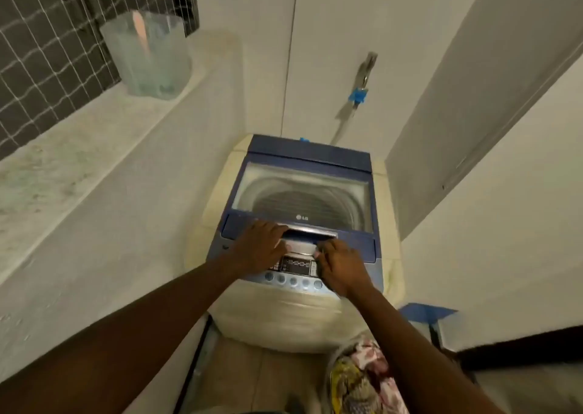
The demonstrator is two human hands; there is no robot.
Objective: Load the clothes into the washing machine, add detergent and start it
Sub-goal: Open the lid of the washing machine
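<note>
Here both hands, left hand (262, 248) and right hand (339, 264), seemingly curl their grip on the lid handle (310, 231) of the washing machine (284, 312), which should rise evenly so its 2 sides stay level.

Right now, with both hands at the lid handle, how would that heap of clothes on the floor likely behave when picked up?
The clothes look crumpled and heaped, so they would probably be floppy and sag. Several patterned pieces lie tangled together, so one grab may drag others along. Neither the left hand nor the right hand touches them.
</note>
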